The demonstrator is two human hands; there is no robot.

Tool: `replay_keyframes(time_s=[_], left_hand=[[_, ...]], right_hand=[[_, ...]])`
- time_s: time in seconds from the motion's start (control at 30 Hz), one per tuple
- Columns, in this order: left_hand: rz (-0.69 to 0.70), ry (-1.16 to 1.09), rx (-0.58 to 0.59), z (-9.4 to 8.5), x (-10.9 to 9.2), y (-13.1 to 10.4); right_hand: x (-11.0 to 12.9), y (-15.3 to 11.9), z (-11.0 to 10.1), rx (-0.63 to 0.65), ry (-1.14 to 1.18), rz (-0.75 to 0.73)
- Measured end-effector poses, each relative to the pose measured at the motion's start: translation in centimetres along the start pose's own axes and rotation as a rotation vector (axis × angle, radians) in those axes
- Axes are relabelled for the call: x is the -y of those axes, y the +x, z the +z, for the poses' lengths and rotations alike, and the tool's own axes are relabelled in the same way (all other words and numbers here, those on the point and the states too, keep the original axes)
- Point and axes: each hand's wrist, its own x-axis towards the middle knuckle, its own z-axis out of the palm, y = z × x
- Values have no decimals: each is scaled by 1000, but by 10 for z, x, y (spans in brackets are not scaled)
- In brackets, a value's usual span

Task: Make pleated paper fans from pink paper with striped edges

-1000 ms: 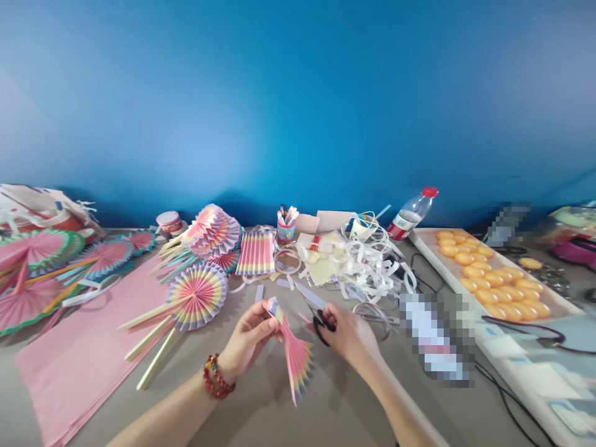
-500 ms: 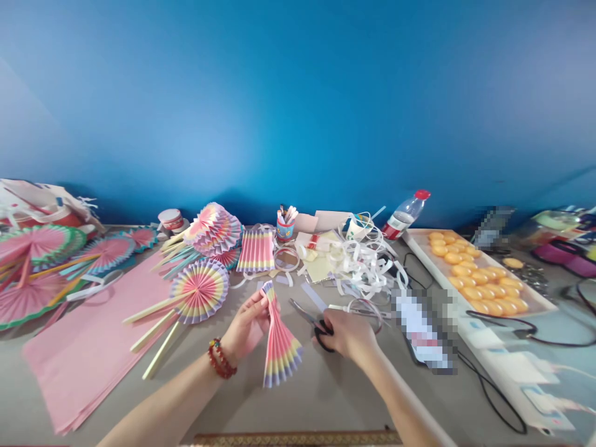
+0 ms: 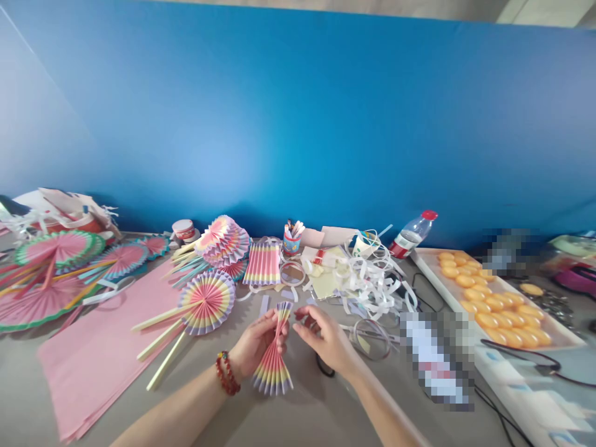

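My left hand (image 3: pixel 261 340) pinches a pleated paper fan (image 3: pixel 275 363) at its narrow waist. The fan has pink, yellow and lilac bands, and its pleats flare out above and below the fingers. Just right of it is my right hand (image 3: pixel 321 340), fingers curved and apart with nothing between them. Under that hand lie the scissors (image 3: pixel 326 367); only part of a black handle shows, the rest being covered. Left of my hands sits a finished round fan (image 3: pixel 207 304) with pale sticks. Another pleated paper piece (image 3: pixel 261 263) lies behind.
Pink paper sheets (image 3: pixel 100 347) and several green-edged fans (image 3: pixel 58 251) occupy the left. White paper strips (image 3: pixel 377 282), a pen cup (image 3: pixel 292 241) and a bottle (image 3: pixel 413 234) stand towards the blue wall. To the right are a tray of orange domes (image 3: pixel 505 310) and a blurred-out phone-like object (image 3: pixel 435 360).
My right hand has let go of the scissors, leaving them on the table, and moved left beside the fan. The fan is now more upright, pinched at its middle. The view has tilted slightly.
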Motion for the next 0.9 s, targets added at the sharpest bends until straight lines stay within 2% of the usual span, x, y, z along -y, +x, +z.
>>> replay_keyframes(time_s=[0.1,0.23,0.33,0.43,0.53,0.63,0.77,0.9], left_hand=[[-56,66,60,-2,4,-1],[-201,142,159,-6,8,-1],[-281,142,235,-6,11,-3],[-317,134,294,-5,11,-5],[-294,162,337,-5,7,-5],[-275,335,377,-6,3,-6],[-314,691,360,-4,-2,-9],[-384,707,401,-1,-8,-9]], right_hand=[[-4,9,6,27,173,9],[-10,10,5,210,404,1],[-11,6,2,279,438,-62],[-8,3,-1,253,415,-90],[-5,1,-1,157,367,-92],[-7,1,-1,82,273,-94],[-13,0,-5,65,247,-57],[-18,0,-14,76,297,-43]])
